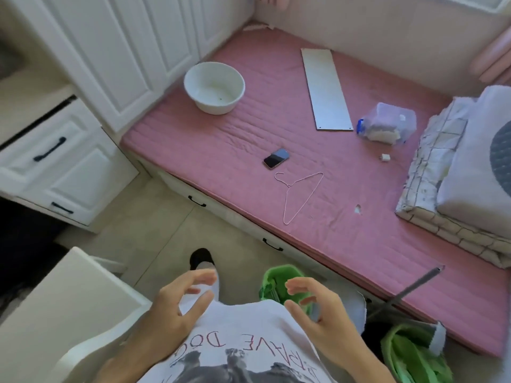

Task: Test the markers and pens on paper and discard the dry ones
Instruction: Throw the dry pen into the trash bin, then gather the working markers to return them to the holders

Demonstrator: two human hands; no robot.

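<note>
Two empty hands, left (177, 302) and right (318, 310), forearms cut off below.

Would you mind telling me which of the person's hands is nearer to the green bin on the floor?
The right hand is nearer: it hovers just above the green bin, overlapping its rim in this view. The left hand hangs further to the left, over the white shirt. Both hold nothing.

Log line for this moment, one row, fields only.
left hand: open, empty | right hand: open, empty | markers/pens/paper: not visible | phone, hanger: on pink mattress
</note>
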